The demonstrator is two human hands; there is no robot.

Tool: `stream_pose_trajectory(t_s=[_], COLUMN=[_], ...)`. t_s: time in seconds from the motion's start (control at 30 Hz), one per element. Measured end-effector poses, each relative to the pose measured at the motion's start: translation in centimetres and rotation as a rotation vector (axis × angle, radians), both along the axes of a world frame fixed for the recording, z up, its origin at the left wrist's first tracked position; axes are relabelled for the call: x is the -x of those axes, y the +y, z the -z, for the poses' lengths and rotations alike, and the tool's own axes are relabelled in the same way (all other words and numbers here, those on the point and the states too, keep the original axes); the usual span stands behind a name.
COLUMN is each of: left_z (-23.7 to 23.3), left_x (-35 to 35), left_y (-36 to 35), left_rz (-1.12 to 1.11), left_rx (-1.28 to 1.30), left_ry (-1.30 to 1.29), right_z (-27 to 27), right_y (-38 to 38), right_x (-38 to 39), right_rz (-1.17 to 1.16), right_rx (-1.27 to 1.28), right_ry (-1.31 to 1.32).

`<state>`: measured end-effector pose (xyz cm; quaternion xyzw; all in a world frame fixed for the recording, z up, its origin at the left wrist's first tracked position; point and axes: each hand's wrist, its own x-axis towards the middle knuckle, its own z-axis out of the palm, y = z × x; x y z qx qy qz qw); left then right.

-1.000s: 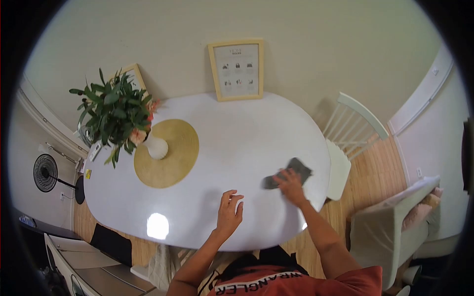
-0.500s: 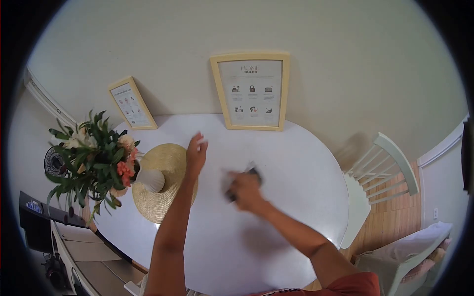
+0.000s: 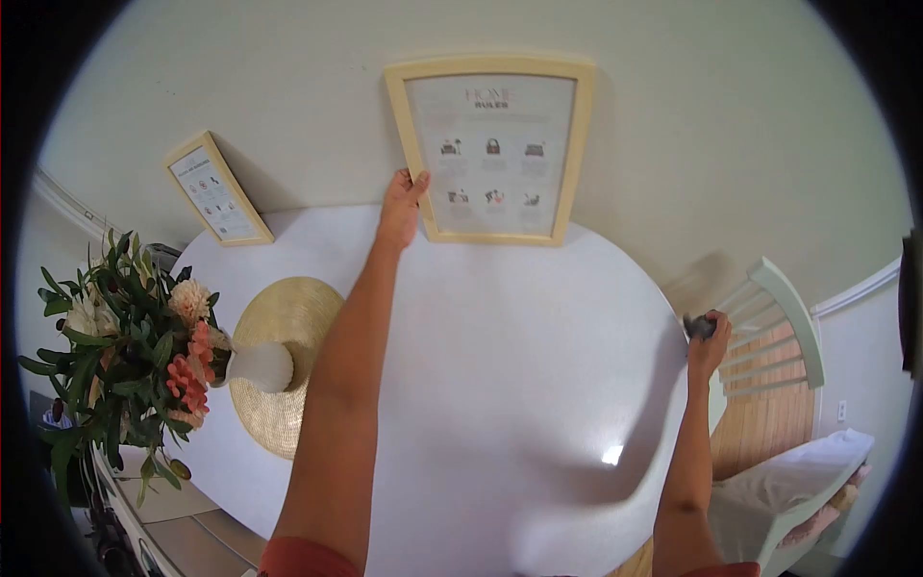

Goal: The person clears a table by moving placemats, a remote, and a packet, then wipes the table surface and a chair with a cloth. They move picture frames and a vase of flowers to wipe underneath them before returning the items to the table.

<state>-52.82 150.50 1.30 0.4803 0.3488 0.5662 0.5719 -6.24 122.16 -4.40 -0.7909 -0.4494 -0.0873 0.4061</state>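
Observation:
My left hand (image 3: 402,213) grips the lower left side of a pale wooden picture frame (image 3: 493,149) headed "Home Rules", thumb over the front and fingers behind. The frame leans against the wall at the back of the white table (image 3: 500,385). Far to the right, at the table's edge by the chair, my right hand (image 3: 711,341) is closed around a small dark grey object (image 3: 700,327). Blur and the fingers partly hide that object, and I cannot tell its kind.
On the left, a white vase (image 3: 264,366) of flowers and leaves (image 3: 125,356) stands on a round woven mat (image 3: 279,308). A smaller frame (image 3: 221,192) leans on the wall behind. A pale spindle-back chair (image 3: 788,317) stands at the right, near a white-draped piece of furniture (image 3: 798,471).
My left hand has moved up from beside the mat and taken hold of the large frame's side. My right hand has swung from mid-table to the right edge with the dark object. The view has shifted.

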Motion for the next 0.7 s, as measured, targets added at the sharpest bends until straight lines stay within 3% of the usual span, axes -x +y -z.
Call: stream_pose_trajectory(t_s=[0.07,0.1,0.2,0.23,0.3,0.37,0.43,0.5,0.57,0.6,0.63,0.7], left_z=[0.9,0.9,-0.9,-2.1,-5.0,-7.6,-10.5,-12.6,-13.3,-13.5,-13.6,-13.7], left_x=[-0.8,-0.9,-1.1,-0.5,1.6,4.1,5.0,5.8,6.8,7.3,7.7,8.7], left_y=[0.2,0.0,-0.9,-1.4,-1.4,-1.1,-1.5,-2.1,-2.6,-2.7,-2.9,-3.5], left_rz=[-0.021,-0.022,-0.102,-0.096,-0.09,-0.125,-0.152,-0.168,-0.188,-0.228,-0.266,-0.293], left_rx=[-0.104,-0.106,-0.091,-0.146,-0.212,-0.401,-0.4,-0.409,-0.407,-0.402,-0.396,-0.404], left_ry=[-0.234,-0.23,-0.299,-0.258,-0.218,-0.165,-0.233,-0.266,-0.293,-0.314,-0.336,-0.348], right_z=[-3.7,-2.7,-1.8,-1.6,-1.0,1.5,2.3,3.3,5.1,5.1,3.3,5.3], right_y=[0.3,0.3,-0.4,-1.2,1.6,6.6,11.1,15.3,19.3,20.6,20.3,18.9], right_x=[7.4,10.8,22.8,26.4,31.5,37.0,40.9,42.4,39.3,36.4,32.1,22.4], right_rz=[-0.386,-0.668,-1.475,-1.579,-1.72,-1.694,-1.545,-1.267,-0.938,-0.804,-0.778,-0.52], right_rx=[-0.148,-0.112,0.351,0.375,0.399,0.256,0.189,0.193,-0.131,-0.151,0.087,-0.016], right_ry=[0.123,0.238,0.096,-0.144,-0.273,-0.268,-0.314,-0.281,-0.296,-0.281,-0.236,-0.344])
